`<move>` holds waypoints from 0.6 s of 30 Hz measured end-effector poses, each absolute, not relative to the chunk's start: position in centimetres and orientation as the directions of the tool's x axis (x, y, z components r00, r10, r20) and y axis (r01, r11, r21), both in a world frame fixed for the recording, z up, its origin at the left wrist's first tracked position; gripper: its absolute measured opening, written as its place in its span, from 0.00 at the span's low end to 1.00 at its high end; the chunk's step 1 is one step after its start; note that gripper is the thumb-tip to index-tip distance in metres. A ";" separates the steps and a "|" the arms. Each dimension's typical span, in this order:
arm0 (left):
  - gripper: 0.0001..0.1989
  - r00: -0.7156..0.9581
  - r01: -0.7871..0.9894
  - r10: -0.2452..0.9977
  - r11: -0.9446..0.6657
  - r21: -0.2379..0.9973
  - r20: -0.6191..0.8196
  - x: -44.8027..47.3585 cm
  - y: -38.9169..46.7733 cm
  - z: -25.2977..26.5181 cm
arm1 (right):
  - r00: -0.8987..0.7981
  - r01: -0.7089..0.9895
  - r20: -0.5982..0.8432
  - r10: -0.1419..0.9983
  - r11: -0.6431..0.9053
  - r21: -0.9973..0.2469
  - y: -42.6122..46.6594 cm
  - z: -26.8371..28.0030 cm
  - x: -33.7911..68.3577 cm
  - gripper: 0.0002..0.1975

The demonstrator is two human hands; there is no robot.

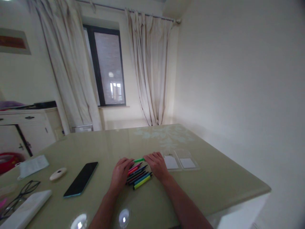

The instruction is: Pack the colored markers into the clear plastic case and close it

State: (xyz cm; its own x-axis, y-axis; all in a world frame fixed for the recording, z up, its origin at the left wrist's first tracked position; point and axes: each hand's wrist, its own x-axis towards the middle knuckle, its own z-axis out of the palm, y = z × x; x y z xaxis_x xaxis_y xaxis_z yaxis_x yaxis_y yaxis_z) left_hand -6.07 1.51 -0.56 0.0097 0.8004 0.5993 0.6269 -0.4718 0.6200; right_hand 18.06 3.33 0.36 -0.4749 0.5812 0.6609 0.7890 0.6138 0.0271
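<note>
Two hands [122,171] [156,163] hold green marker [138,160]; clear case [182,154] contains white inserts [187,163].

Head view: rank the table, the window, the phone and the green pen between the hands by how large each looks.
Largest to smallest as they look:
1. table
2. window
3. phone
4. green pen, partly hidden by the left hand and right hand

The window is also farther away than the phone.

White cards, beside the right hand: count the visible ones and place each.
2. One is in the left half of the clear case, just right of the right hand; the other is in its right half. More may lie beneath.
</note>
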 end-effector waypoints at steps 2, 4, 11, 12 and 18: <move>0.22 -0.086 0.656 0.776 -0.428 0.622 0.625 -8.0 1.6 -0.9 | -0.336 0.852 0.705 0.624 0.521 -0.056 3.7 0.4 19.7 0.12; 0.22 -0.242 0.717 0.727 -0.312 0.623 0.642 -10.3 1.8 -1.4 | -0.109 0.914 0.752 0.650 0.363 -0.181 4.2 0.4 21.6 0.12; 0.16 -0.185 0.886 0.884 -0.039 0.463 0.428 -12.3 1.9 -2.9 | -0.095 0.932 0.662 0.743 0.300 -0.203 4.2 -0.9 19.5 0.10; 0.17 -0.124 0.892 0.907 -0.075 0.445 0.402 -12.0 1.9 -3.0 | -0.140 0.931 0.631 0.763 0.319 -0.180 4.0 -1.1 18.6 0.10; 0.22 0.081 0.895 0.927 -0.230 0.383 0.366 -9.8 1.4 -2.9 | -0.208 0.924 0.522 0.827 0.340 -0.172 3.5 -1.1 17.4 0.15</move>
